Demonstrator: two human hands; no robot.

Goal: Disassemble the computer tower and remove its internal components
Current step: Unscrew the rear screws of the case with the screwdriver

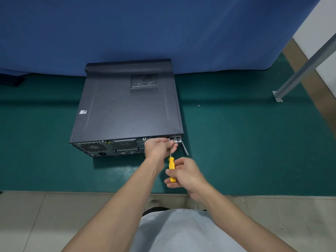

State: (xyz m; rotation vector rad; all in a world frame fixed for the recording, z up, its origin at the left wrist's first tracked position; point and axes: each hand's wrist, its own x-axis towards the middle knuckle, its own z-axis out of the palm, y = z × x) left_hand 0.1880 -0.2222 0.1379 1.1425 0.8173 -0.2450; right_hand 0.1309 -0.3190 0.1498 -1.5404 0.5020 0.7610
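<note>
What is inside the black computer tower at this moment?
Its inside cannot be seen: the side panel still covers the computer tower. Only dark shapes show through the vent grille and rear fan holes.

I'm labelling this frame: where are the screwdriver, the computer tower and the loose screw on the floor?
screwdriver (171, 165): head view, yellow handle.
computer tower (123, 108): head view, side panel.
loose screw (198, 105): head view, whole speck.

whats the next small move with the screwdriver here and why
Probably turn the screwdriver to back out the rear screw. The right hand grips its yellow handle, the left hand steadies the shaft, and the tip sits at the computer tower's rear top edge, where the side panel is still on.
</note>
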